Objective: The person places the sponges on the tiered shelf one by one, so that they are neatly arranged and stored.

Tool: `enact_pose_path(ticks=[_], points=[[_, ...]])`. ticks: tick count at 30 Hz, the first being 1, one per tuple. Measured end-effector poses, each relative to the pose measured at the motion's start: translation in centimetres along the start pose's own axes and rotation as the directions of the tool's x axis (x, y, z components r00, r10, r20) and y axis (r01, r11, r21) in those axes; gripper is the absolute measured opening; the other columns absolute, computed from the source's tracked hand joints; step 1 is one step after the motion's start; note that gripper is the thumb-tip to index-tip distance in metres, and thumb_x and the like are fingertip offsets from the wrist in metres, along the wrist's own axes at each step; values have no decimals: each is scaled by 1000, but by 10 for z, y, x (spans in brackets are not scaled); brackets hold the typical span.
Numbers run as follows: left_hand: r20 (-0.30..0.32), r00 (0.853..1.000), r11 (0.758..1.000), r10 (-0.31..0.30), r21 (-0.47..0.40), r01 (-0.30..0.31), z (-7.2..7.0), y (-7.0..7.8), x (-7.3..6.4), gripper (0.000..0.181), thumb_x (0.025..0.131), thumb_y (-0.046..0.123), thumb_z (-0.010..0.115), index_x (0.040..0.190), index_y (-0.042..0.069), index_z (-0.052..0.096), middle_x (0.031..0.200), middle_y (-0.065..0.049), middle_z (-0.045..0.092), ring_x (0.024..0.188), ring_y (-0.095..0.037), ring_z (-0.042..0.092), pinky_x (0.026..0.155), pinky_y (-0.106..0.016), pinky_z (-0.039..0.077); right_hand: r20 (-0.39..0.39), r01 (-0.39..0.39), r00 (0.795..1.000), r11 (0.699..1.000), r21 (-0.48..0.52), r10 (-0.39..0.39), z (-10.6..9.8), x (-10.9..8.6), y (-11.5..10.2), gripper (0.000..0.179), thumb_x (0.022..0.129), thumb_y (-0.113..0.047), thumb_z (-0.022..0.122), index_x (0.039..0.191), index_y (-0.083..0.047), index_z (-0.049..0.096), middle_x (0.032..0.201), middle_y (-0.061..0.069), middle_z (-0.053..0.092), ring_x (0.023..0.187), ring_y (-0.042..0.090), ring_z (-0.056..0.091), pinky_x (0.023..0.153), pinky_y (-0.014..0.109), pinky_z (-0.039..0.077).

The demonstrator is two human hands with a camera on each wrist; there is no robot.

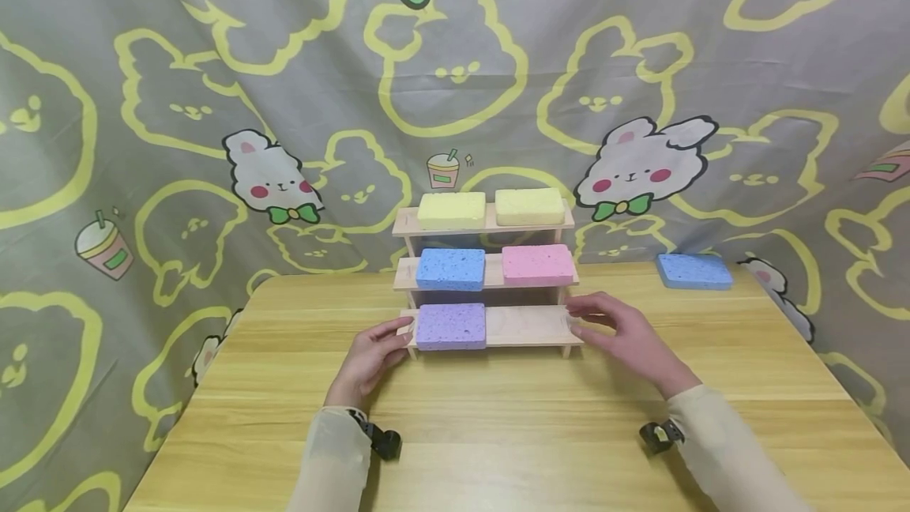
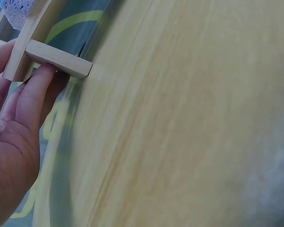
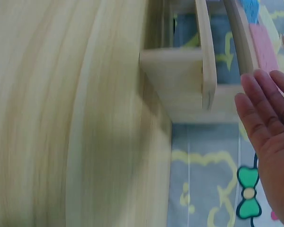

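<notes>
A three-tier wooden display rack [image 1: 526,325] stands on the table. On its bottom tier, at the left, lies a purple sponge [image 1: 451,326]. The middle tier carries a blue sponge [image 1: 451,269] and a pink sponge [image 1: 538,265]; two yellow sponges [image 1: 452,211] [image 1: 529,207] sit on the top one. My left hand [image 1: 371,355] grips the left end of the bottom tier, with fingers against the leg [image 2: 59,59] in the left wrist view. Beside the rack's right end is my right hand [image 1: 626,334], its fingers [image 3: 262,101] extended and holding nothing.
Another blue sponge [image 1: 693,271] lies at the back right of the wooden table [image 1: 498,433]. A grey patterned curtain [image 1: 483,46] hangs right behind the table's back edge. A black wrist camera [image 1: 384,442] is strapped to the left wrist, another [image 1: 657,437] to the right.
</notes>
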State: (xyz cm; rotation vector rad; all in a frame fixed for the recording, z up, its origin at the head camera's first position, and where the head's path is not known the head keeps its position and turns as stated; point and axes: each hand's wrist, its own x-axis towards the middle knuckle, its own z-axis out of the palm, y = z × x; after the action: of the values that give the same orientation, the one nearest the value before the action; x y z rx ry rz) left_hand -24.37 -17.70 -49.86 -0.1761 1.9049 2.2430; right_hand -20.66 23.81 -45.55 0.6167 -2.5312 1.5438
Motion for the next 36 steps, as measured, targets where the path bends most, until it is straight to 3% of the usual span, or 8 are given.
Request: enact_pose_path(ticks=[6,13,18,22,25,26,32,36], points=[[-6,1000,1000,-7,3,7,0,0,0,38,88,-10,64,126,-8,62,127,-20,60,96,-20,67,84,-33,56,-31,20,999,999,-50,-22,-18,-6,10,35,92,-13,71,126,-8,62,121,7,63,113,20,58,99,23,45],[6,1000,1000,-14,-9,14,0,-1,0,39,89,-9,64,127,-8,61,133,-21,57,98,-20,66,86,-33,56,-70,-19,998,993,-113,11,-43,-12,17,39,92,-14,72,129,-9,61,125,8,59,119,10,49,101,10,35],[5,1000,1000,-18,-16,18,-1,-1,0,39,89,-9,64,128,-8,60,136,-22,54,99,-20,66,87,-34,55,-89,-59,995,984,-167,44,-60,-15,25,47,91,-18,73,133,-4,57,130,13,54,122,25,47,98,5,30],[2,1000,1000,-14,-12,14,-1,1,-1,39,89,-8,65,128,-7,60,137,-21,53,99,-20,66,87,-33,55,-99,-116,990,976,-186,99,-73,-16,33,55,91,-22,73,138,-2,53,137,18,49,129,39,40,112,28,31],[11,1000,1000,-14,-13,14,-2,2,-1,40,89,-8,65,128,-7,60,138,-21,53,99,-20,66,87,-33,55,-109,-159,984,970,-186,140,-83,-19,39,59,92,-24,72,141,-2,49,142,21,44,133,45,34,114,49,25],[15,1000,1000,-14,-12,14,-2,2,-1,40,89,-8,65,129,-7,60,138,-21,52,99,-20,66,87,-33,55,-113,-166,983,969,-184,146,-86,-20,41,60,92,-24,72,142,-1,48,143,22,42,133,45,33,115,49,23],[23,1000,1000,-12,-25,13,-3,0,0,39,89,-8,65,128,-8,60,142,-20,49,99,-20,66,86,-33,55,-142,-196,975,965,-172,173,-106,-22,55,63,93,-23,70,144,2,43,145,24,39,133,46,30,110,14,20],[30,1000,1000,-8,-22,9,-2,0,-1,40,89,-9,64,129,-8,59,147,-18,44,101,-20,65,86,-33,55,-150,-247,963,954,-171,223,-118,-23,63,67,94,-28,69,146,2,40,148,26,34,134,51,26,117,41,20]])
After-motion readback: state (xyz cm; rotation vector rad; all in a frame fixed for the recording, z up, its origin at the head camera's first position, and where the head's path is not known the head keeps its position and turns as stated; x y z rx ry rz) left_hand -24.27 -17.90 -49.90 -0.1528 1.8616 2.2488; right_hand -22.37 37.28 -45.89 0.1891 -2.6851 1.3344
